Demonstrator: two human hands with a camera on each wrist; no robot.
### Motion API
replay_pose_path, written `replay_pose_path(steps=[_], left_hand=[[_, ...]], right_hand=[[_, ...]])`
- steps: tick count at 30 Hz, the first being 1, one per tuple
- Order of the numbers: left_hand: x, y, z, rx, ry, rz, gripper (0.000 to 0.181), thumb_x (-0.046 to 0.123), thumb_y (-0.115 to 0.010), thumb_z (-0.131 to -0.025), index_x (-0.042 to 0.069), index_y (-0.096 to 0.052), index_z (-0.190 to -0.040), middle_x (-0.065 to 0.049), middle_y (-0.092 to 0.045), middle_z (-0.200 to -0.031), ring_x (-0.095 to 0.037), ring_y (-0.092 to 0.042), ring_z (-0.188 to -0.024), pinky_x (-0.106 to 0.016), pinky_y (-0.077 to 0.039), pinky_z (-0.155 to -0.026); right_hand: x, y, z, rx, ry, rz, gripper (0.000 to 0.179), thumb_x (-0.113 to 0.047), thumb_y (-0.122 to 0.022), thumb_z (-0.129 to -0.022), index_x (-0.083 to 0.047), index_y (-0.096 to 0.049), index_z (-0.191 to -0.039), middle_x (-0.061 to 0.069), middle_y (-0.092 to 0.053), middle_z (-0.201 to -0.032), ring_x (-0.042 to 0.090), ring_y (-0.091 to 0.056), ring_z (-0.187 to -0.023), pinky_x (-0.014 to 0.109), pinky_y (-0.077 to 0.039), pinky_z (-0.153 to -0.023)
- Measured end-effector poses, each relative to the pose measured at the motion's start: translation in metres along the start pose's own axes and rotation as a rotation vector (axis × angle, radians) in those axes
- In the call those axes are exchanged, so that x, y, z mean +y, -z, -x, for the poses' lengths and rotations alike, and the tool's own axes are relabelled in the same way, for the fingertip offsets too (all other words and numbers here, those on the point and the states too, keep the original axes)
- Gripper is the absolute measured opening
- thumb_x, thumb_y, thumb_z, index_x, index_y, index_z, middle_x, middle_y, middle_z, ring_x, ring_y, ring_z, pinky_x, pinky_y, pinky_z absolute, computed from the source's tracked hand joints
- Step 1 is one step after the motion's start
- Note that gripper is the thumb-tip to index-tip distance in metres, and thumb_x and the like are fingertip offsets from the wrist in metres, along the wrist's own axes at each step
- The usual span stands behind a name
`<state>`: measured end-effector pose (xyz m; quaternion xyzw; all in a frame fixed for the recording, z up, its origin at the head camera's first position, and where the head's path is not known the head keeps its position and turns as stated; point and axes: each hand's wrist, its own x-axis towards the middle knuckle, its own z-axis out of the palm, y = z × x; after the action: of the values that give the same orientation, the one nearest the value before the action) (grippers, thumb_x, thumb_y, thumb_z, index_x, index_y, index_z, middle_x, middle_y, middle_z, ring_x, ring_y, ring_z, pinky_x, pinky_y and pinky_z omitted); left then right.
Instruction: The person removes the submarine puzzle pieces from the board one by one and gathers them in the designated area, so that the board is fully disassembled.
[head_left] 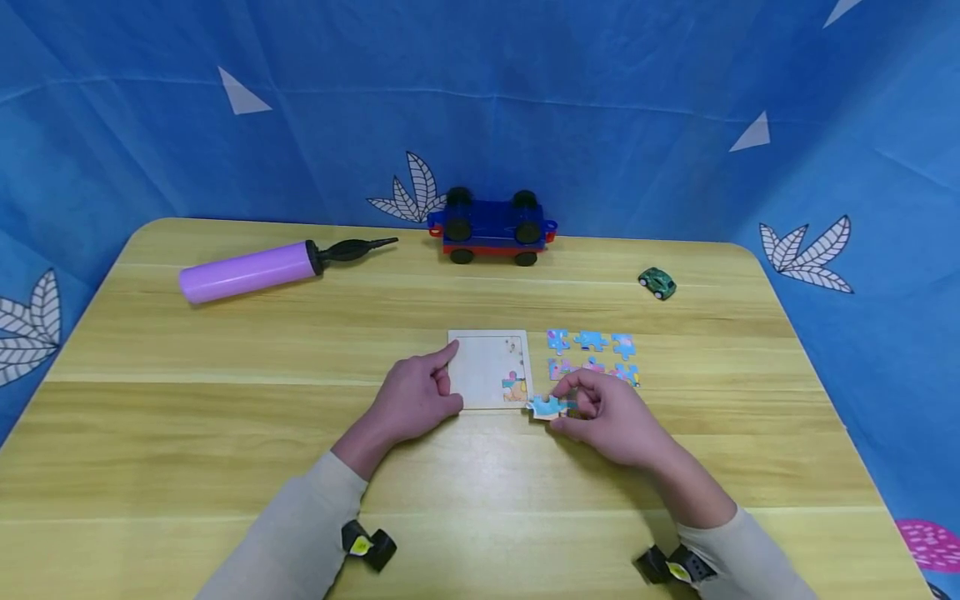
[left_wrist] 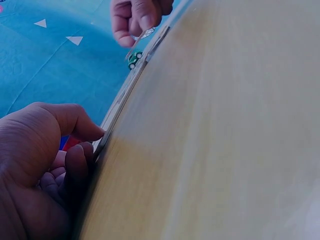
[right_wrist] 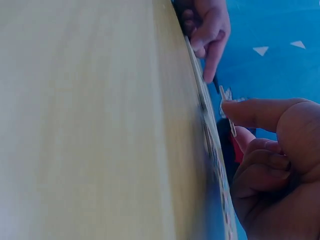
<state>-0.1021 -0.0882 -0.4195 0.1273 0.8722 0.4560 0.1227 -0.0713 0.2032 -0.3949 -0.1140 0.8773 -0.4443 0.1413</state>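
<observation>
A square puzzle board (head_left: 480, 367) lies on the table, with a few pieces fitted in its lower right corner. My left hand (head_left: 416, 396) holds the board's left edge, forefinger at the upper corner and thumb near the lower one; its other fingers are curled. Between thumb and forefinger my right hand (head_left: 611, 417) pinches a light-blue puzzle piece (head_left: 546, 407) beside the board's lower right corner. The right wrist view shows this piece (right_wrist: 227, 111) edge-on, tilted above the table. Several loose puzzle pieces (head_left: 591, 340) lie in rows right of the board, partly hidden by the right hand.
Toward the back left lies a purple hand pump (head_left: 251, 272) with a black nozzle. A blue and red toy vehicle (head_left: 491, 227) rests on its side at the back edge. A small green toy car (head_left: 657, 283) stands at the back right, before a blue cloth backdrop (head_left: 600, 108).
</observation>
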Motion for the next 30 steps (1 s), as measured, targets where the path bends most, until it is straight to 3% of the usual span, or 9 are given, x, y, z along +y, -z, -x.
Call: replay_pose_path(steps=[11, 19, 25, 30], left_hand=[[0.000, 0.000, 0.000, 0.002, 0.011, -0.002, 0.076, 0.009, -0.072, -0.076, 0.003, -0.047, -0.148, 0.005, -0.055, -0.068, -0.008, -0.039, -0.051, -0.030, -0.039, -0.059], [0.000, -0.001, -0.001, 0.003, 0.014, -0.001, 0.076, 0.009, -0.072, -0.076, 0.004, -0.047, -0.148, 0.005, -0.055, -0.068, -0.008, -0.038, -0.050, -0.030, -0.038, -0.058], [0.000, -0.001, -0.001, 0.003, 0.016, 0.010, 0.075, 0.009, -0.072, -0.077, 0.004, -0.048, -0.148, 0.005, -0.055, -0.068, -0.008, -0.037, -0.050, -0.029, -0.037, -0.057], [-0.001, -0.001, -0.001, 0.004, 0.016, 0.007, 0.074, 0.009, -0.072, -0.077, 0.004, -0.049, -0.147, 0.004, -0.055, -0.068, -0.008, -0.037, -0.049, -0.029, -0.036, -0.056]], right_hand=[[0.020, 0.022, 0.019, 0.020, -0.017, 0.026, 0.029, -0.011, -0.084, -0.082, -0.009, -0.065, -0.104, -0.003, -0.035, -0.066, 0.012, -0.035, -0.059, 0.030, -0.037, -0.068], [0.033, 0.033, 0.023, 0.036, -0.021, 0.058, 0.028, -0.010, -0.083, -0.083, -0.009, -0.064, -0.104, -0.006, -0.032, -0.064, 0.012, -0.034, -0.057, 0.026, -0.038, -0.081], [0.035, 0.038, 0.024, 0.025, -0.031, 0.052, 0.029, -0.010, -0.082, -0.083, -0.007, -0.064, -0.105, -0.004, -0.034, -0.065, 0.011, -0.034, -0.057, 0.029, -0.037, -0.071], [0.036, 0.041, 0.025, 0.009, -0.050, 0.042, 0.030, -0.009, -0.082, -0.083, -0.005, -0.064, -0.107, -0.003, -0.035, -0.065, 0.012, -0.034, -0.057, 0.030, -0.037, -0.072]])
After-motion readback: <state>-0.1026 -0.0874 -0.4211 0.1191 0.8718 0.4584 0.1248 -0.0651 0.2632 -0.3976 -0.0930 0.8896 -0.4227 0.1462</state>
